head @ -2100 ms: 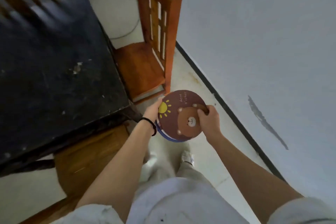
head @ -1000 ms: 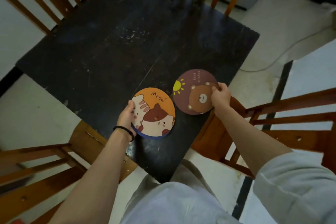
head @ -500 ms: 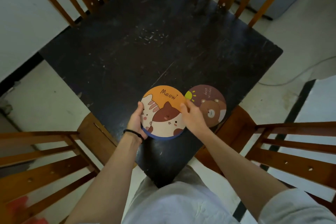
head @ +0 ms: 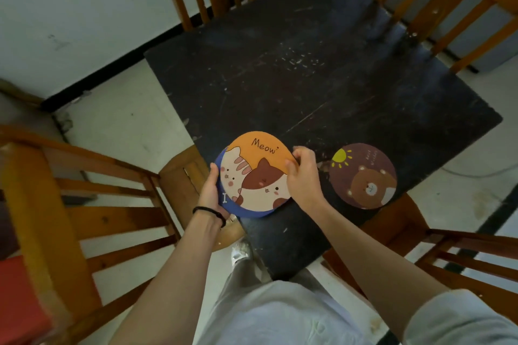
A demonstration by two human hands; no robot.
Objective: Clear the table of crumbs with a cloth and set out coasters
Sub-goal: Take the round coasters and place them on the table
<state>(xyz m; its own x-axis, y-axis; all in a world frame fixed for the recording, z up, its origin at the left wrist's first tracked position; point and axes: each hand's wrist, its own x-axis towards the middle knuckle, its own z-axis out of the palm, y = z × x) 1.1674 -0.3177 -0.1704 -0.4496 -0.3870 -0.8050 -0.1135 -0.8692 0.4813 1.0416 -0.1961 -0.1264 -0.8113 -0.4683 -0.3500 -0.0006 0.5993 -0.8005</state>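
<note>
Held above the near-left edge of the counter (head: 322, 87): cat coaster (head: 259, 173), orange, marked "Meow", stacked on a blue coaster (head: 224, 199). Gripped at the left rim by the left hand (head: 211, 194), thumb over the edge, fingers hidden beneath the stack. Pinched at the right rim by the right hand (head: 304, 176), fingers curled over the top edge, thumb pressed on the printed face. Offset slightly between the two coasters, with only a blue crescent exposed along the left and lower rim; printed design of the blue coaster not readable beyond a small white mark. Number of coasters in the stack: cannot tell. Flat on the counter just right of the right hand, apart from it: bear coaster (head: 363, 176), brown, with a sun motif, near the counter's right edge. Small text on the bear coaster too fine to read. Scattered on the far half of the counter: pale crumbs (head: 297, 60). Around the counter: wooden chairs (head: 84, 204), all cut off by the frame borders. Black band (head: 208, 211) on the left wrist. Contact between the stack and the counter: not determinable from this view.
</note>
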